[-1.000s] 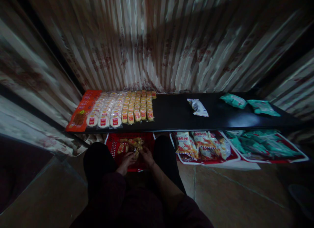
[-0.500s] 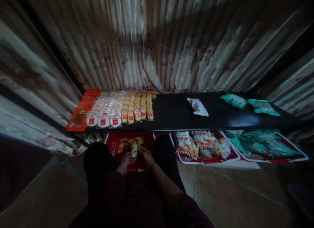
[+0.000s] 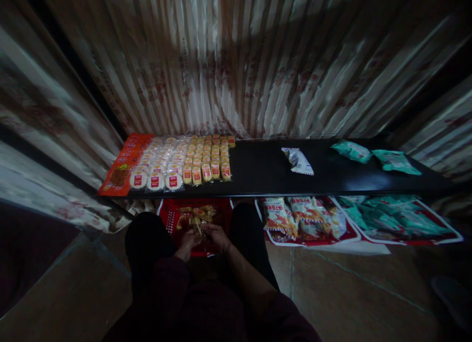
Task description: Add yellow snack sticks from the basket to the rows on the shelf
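Note:
Between my knees, my left hand (image 3: 189, 240) and my right hand (image 3: 217, 235) meet over a red basket (image 3: 166, 212). Both hands close around a small yellow-wrapped snack cake (image 3: 198, 228), whose far end shows above the fingers. Dim light and the fingers obscure the exact grip. Several more wrapped cakes (image 3: 206, 212) lie loose in the basket just beyond the hands. On the black shelf (image 3: 258, 172) above, similar yellow cakes (image 3: 206, 160) stand packed in rows beside round white wrapped crackers (image 3: 155, 181) and an orange packet (image 3: 123, 167).
A silver-white bag (image 3: 298, 161) and two green bags (image 3: 396, 161) lie on the shelf's right part. Below it are a basket of orange-and-white snack bags (image 3: 278, 216) and one of green bags (image 3: 401, 219). A pleated curtain (image 3: 236, 71) hangs behind the shelf.
The wrapped cake has turned and dropped lower between my hands. My right hand has shifted slightly left, closer to my left hand. The shelf goods have not moved.

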